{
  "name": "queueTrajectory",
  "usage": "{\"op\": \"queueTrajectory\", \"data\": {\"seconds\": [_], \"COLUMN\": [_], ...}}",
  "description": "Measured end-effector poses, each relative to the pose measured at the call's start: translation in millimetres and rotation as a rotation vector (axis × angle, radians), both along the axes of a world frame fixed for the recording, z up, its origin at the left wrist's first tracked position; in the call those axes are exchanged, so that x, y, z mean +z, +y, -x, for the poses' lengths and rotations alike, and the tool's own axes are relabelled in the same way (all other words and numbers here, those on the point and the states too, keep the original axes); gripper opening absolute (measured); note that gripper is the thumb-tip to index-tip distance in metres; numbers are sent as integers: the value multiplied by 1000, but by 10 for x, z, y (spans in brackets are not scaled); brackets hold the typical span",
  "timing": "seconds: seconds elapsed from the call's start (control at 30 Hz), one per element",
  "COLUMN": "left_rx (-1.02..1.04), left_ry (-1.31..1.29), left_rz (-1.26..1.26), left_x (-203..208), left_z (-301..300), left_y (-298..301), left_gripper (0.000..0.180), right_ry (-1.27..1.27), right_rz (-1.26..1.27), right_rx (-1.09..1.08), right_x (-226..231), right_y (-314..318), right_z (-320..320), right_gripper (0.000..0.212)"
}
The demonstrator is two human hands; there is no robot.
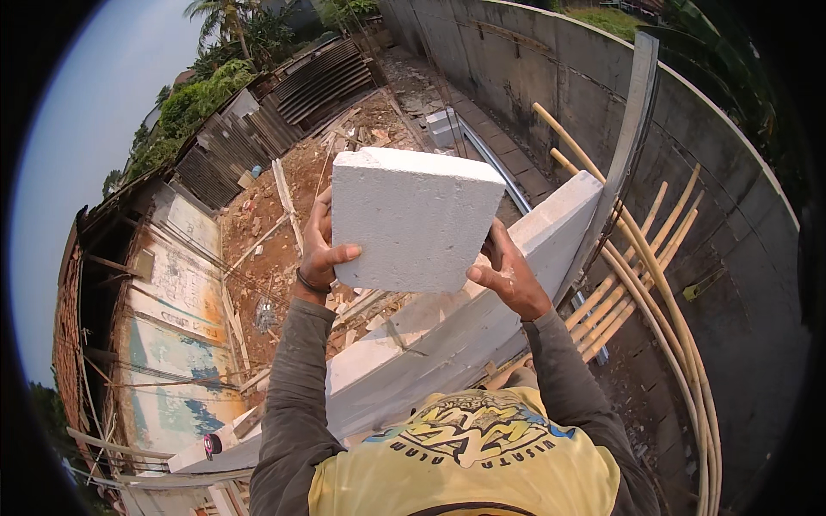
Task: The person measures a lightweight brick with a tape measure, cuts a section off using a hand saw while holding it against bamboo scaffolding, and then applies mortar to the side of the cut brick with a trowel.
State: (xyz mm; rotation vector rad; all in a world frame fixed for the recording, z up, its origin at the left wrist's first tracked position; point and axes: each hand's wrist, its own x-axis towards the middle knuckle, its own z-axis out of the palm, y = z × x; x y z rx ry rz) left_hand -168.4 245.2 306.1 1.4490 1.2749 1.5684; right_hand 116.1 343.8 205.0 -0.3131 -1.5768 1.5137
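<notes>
A white lightweight concrete block (413, 224) is held up in front of me between both hands. My left hand (320, 245) grips its left edge, the thumb lying across the face toward me and the fingers hidden behind. On the lower right edge, my right hand (509, 273) clasps it with the thumb near the bottom corner. The block's top face slants down to the right, and its upper left corner looks chipped. Below and behind it runs a low wall of the same pale blocks (447, 348), rising to the right.
An upright metal-edged post (632, 129) stands at the wall's right end. Bamboo poles (662, 267) lean by a grey concrete wall (740, 215). A pink-and-black round item (212, 444) sits on the wall's left end. Rubble-strewn red soil (258, 219) lies beyond, with more blocks (445, 127) further back.
</notes>
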Motion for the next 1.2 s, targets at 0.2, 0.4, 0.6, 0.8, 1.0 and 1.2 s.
{"op": "queueTrajectory", "data": {"seconds": [0.2, 0.4, 0.6, 0.8, 1.0, 1.2], "left_rx": [23, -5, 85, 67, 103, 132], "left_ry": [-20, -195, -285, -387, -713, -537], "left_rz": [15, 85, 263, 327, 198, 108], "left_x": [12, -226, -357, -587, -1402, -1196], "left_z": [77, 144, 88, 55, 226, -7], "left_y": [-498, -703, -934, -1186, -1482, -1762], "left_gripper": [120, 105, 92, 91, 94, 98], "right_ry": [66, 194, 291, 105, 10, 1], "right_rz": [133, 230, 491, 309, 246, 112], "right_rx": [144, 70, 119, -63, -28, 55], "right_x": [77, -11, 15, 296, 480, 282], "right_y": [-217, -466, -638, -913, -944, -1145], "right_z": [227, 517, 601, 492, 382, 383], "right_gripper": [96, 82, 80, 83, 90, 105]}}
